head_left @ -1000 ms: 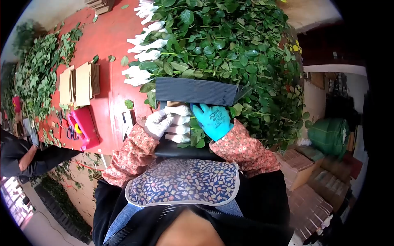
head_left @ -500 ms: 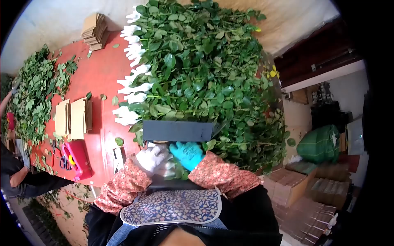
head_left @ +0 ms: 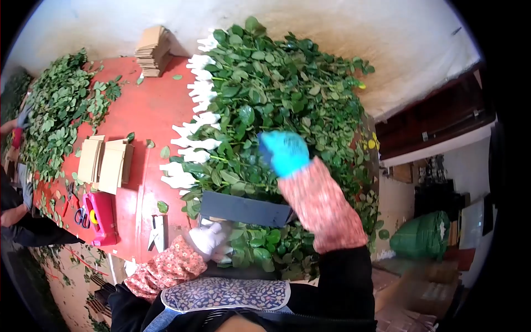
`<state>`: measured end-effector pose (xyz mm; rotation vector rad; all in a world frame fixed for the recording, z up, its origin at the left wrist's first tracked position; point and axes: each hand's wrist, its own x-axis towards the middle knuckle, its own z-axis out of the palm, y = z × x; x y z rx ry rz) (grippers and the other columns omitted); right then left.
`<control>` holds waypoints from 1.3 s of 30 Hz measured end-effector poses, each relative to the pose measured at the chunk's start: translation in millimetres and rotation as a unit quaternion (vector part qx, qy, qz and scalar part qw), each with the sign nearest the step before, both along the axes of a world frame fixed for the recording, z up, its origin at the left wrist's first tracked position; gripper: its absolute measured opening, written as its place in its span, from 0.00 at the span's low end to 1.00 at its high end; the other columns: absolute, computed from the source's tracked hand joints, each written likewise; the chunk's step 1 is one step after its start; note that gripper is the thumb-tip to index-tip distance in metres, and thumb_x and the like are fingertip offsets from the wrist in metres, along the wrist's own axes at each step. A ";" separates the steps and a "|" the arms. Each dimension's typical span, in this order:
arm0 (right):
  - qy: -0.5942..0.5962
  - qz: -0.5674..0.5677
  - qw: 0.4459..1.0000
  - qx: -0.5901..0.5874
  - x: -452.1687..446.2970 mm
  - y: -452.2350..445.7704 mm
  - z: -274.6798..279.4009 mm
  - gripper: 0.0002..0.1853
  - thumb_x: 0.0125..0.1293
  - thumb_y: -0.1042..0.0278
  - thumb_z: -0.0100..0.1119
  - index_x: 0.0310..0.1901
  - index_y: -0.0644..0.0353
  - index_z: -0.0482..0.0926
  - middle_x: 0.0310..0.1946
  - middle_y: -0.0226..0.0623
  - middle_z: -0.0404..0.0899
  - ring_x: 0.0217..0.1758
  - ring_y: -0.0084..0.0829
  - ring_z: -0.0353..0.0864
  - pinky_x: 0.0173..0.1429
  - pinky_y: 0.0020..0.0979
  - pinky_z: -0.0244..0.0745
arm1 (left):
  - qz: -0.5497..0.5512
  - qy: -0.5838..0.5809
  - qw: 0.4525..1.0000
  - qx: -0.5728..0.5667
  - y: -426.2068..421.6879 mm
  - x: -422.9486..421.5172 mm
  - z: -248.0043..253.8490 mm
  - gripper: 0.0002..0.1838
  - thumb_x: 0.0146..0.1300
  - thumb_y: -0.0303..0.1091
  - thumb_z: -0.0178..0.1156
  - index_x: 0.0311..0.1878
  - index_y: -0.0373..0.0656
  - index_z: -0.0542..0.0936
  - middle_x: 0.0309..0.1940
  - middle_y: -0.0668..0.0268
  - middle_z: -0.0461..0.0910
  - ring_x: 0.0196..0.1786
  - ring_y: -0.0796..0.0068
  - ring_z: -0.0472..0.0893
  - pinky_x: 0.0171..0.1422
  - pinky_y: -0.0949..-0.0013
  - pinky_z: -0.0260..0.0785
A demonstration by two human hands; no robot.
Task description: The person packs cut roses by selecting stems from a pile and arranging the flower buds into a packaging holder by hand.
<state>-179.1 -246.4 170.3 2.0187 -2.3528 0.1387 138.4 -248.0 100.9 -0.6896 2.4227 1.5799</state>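
Observation:
My left hand point(head_left: 208, 241), in a white glove, is at the left end of a long dark box-like block point(head_left: 246, 208). Its fingers look curled, and what they hold is hidden. White-wrapped flower heads point(head_left: 223, 254) show just below it. My right hand point(head_left: 287, 152), in a teal glove with a dark blue edge, is over the leafy stems point(head_left: 310, 110), beyond the dark block. Motion smears its fingers. More white-wrapped flower heads point(head_left: 202, 143) line the left side of the leafy pile. The dark block lies across the near stems, slightly tilted.
On the red table point(head_left: 149, 116) are folded cardboard pieces point(head_left: 113, 163), a cardboard stack point(head_left: 153, 51), a pink holder point(head_left: 103, 218), scissors point(head_left: 83, 217) and a white-handled tool point(head_left: 157, 233). Another person's gloved hand point(head_left: 26, 188) is at the left. A green sack point(head_left: 420, 235) stands right.
My right hand has moved away from the near flower heads, up and right over the stems. My left hand stays by the block. The view has shifted, and the block now sits more slanted.

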 end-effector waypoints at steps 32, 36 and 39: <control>0.050 0.127 0.974 -0.181 75.9 81.2 102.3 0.07 0.52 0.72 0.65 0.32 0.52 0.77 0.37 0.29 0.79 0.31 0.37 0.76 0.35 0.38 0.72 | -0.078 0.104 0.991 0.013 -2.2 14.7 -46.1 0.31 0.68 0.50 0.57 0.69 0.48 0.61 0.60 0.57 0.70 0.53 0.52 0.78 0.50 0.44 0.75; 0.071 0.177 0.974 -0.123 76.4 143.6 55.4 0.07 0.51 0.71 0.65 0.31 0.53 0.77 0.38 0.35 0.78 0.29 0.39 0.75 0.30 0.40 0.70 | -0.008 0.090 0.896 0.435 -11.6 8.4 -64.5 0.33 0.59 0.45 0.67 0.65 0.45 0.68 0.49 0.62 0.72 0.43 0.61 0.77 0.46 0.52 0.75; 0.068 0.118 0.991 -0.009 57.2 186.1 -12.6 0.06 0.48 0.72 0.62 0.30 0.54 0.76 0.31 0.37 0.76 0.26 0.40 0.75 0.27 0.41 0.70 | 0.116 0.054 0.776 0.618 -11.2 6.2 -27.4 0.21 0.59 0.29 0.65 0.57 0.44 0.78 0.34 0.70 0.72 0.30 0.75 0.74 0.37 0.59 0.76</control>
